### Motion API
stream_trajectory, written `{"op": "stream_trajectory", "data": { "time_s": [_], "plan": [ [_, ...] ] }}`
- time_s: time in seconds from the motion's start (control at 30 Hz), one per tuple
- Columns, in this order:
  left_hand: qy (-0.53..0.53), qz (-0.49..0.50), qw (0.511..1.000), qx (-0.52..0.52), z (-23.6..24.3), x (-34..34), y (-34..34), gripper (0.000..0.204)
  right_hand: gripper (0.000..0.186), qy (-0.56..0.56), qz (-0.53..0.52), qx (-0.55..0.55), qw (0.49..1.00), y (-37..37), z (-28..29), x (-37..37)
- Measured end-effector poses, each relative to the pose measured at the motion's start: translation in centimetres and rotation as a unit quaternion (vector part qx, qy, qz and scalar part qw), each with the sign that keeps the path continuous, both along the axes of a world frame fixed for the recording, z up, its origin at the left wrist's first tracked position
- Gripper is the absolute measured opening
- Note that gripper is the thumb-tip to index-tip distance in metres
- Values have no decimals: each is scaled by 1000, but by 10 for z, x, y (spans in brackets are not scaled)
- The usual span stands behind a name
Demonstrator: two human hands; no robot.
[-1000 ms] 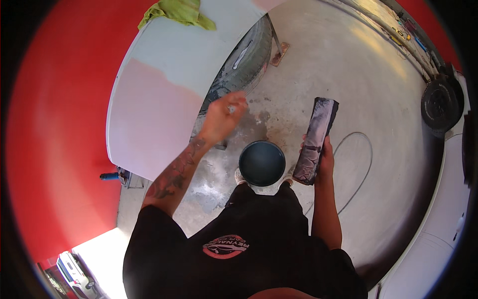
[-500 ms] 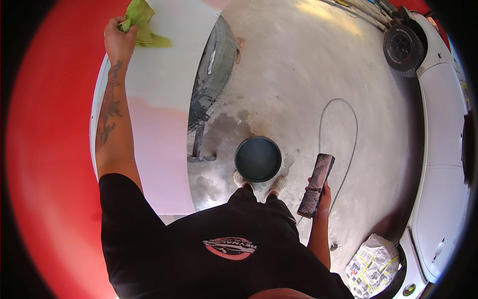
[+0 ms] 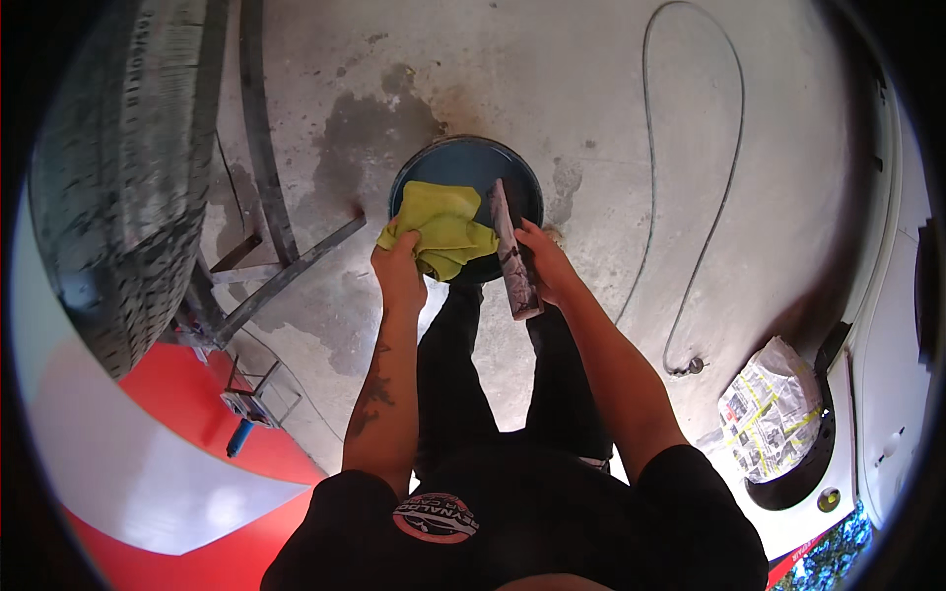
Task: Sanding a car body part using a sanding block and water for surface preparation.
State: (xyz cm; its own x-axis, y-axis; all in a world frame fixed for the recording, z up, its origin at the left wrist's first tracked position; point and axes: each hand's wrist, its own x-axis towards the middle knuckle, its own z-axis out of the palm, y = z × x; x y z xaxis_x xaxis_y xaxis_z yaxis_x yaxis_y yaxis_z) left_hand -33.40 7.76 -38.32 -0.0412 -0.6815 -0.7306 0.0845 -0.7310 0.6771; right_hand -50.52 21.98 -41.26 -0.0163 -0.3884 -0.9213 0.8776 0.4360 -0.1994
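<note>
Left fingers pinched a limp, creased, yellow-green cloth above the round, dark bucket; right fingers gripped a long, straight-edged, mottled block, partly over the bucket too.

Soft, fairly bright light greys the floor — white glare spots the panel, deep shadow lies along the car. Fisheye bends the tire toward black corners; inside the bucket, detail seems lost to darkness.

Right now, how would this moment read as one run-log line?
left hand: holds yellow-green cloth | right hand: holds long block | beneath: dark bucket
</note>
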Motion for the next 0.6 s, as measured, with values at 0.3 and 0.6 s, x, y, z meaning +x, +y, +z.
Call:
{"op": "stream_trajectory", "data": {
  "time_s": [0.3, 0.6],
  "plan": [
    [-10, -127, 971, 202, -247, -14, 8, 40, 55, 132, 81, 43, 987, -18, -252, 58],
    [-131, -162, 954, 216, -296, -13, 40, 35, 37, 198, 212, 36, 956, 30, -432, 78]
  ]
}}
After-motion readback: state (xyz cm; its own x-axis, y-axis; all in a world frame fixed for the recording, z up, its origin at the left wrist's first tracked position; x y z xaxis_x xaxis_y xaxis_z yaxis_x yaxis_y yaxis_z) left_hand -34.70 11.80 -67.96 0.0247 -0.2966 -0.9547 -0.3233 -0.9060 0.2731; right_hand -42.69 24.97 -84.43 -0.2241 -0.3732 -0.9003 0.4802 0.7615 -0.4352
